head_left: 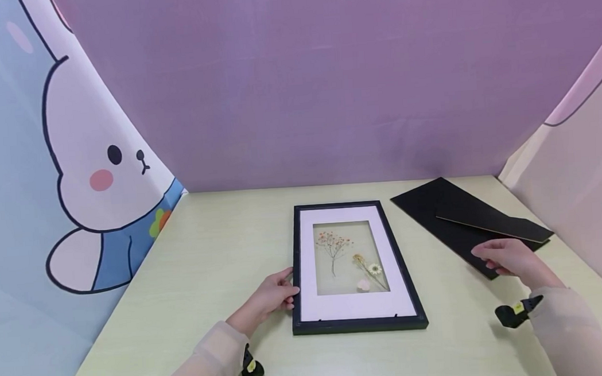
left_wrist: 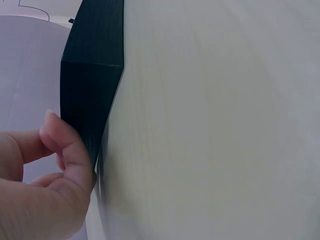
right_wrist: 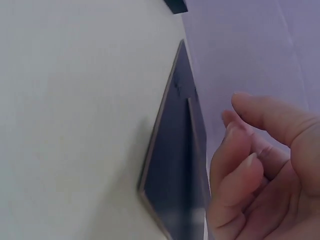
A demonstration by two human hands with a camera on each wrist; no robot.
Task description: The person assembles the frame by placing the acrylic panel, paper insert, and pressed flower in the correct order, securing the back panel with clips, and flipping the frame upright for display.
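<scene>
A black picture frame (head_left: 360, 324) with a white mat (head_left: 350, 307) lies flat on the table. Inside its window are a sprig of small red dried flowers (head_left: 332, 242), a white daisy (head_left: 375, 269) and a pale petal (head_left: 363, 286). My left hand (head_left: 271, 295) grips the frame's left side near the lower corner; the left wrist view shows its curled fingers against the black edge (left_wrist: 90, 90). To the right, my right hand (head_left: 512, 258) hovers over the near end of a black backing board (head_left: 426, 206), fingers loosely curled and holding nothing.
On the backing board a black stand flap (head_left: 494, 222) is slightly raised. The light wooden table (head_left: 221, 239) meets a purple cloth wall (head_left: 326, 94) at the back. Cartoon-printed cloth (head_left: 86, 149) hangs at the left, and pale cloth (head_left: 578, 154) at the right.
</scene>
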